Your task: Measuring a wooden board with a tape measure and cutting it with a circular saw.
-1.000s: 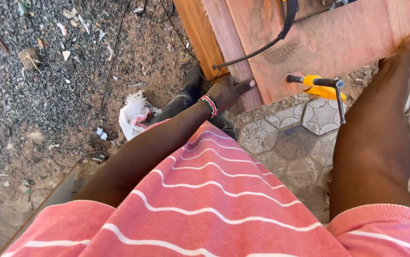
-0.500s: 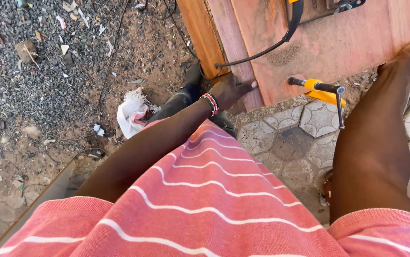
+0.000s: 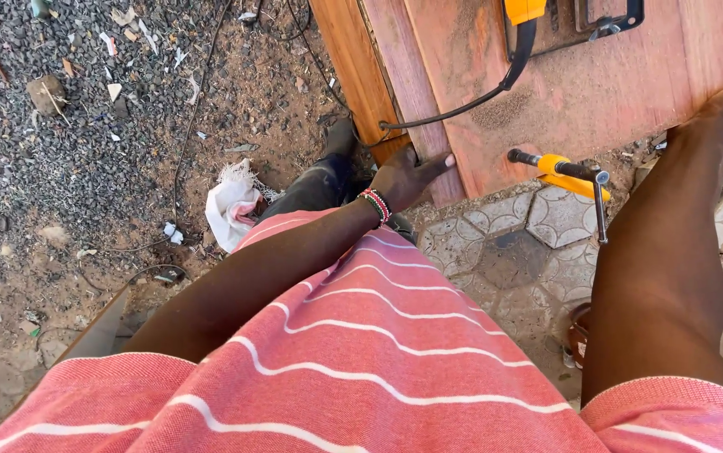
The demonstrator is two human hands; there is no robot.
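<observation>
Gripping the reddish wooden board's (image 3: 579,101) near edge, left hand (image 3: 408,176).

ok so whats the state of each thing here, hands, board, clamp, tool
left hand: gripping the near edge of the wooden board
right hand: out of view past the frame edge
wooden board: lying flat, sawdust on top
clamp: fixed on the board's edge, handle hanging down
power tool: resting on the board, black cord trailing
white rag: crumpled on the ground
</observation>
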